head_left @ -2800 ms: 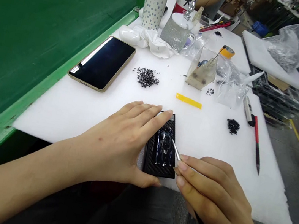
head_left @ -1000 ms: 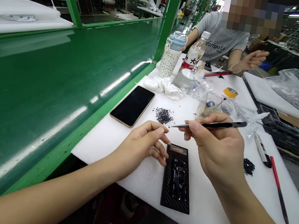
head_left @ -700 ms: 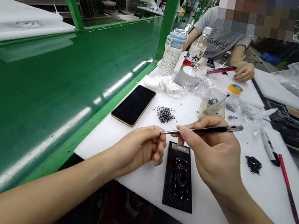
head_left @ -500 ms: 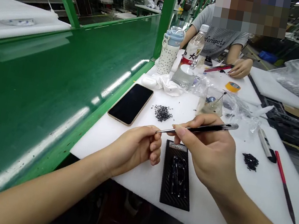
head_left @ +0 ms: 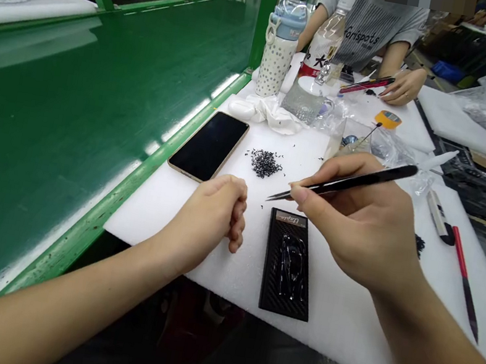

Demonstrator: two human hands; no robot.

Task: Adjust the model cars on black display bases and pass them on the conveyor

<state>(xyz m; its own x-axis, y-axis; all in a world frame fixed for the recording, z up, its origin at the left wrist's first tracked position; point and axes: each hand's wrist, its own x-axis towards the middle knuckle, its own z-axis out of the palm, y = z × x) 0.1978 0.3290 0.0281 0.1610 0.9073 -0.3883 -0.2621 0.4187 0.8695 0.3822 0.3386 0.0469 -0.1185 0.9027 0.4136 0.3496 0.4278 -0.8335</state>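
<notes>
Left hand (head_left: 207,210) has withdrawn into a loose fist, apart from the light, stiff black tweezers (head_left: 390,173) clamped at mid-shank by the right hand (head_left: 357,227) above the carbon-patterned board (head_left: 274,288).

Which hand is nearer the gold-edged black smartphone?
Left: the left hand sits curled just below the gold-edged black smartphone; the right hand, holding black tweezers, is farther right.

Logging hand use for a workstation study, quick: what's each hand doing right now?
Left hand: closed in a loose fist, holding nothing visible.
Right hand: closed on black tweezers, gripping them between thumb and fingers.
</notes>
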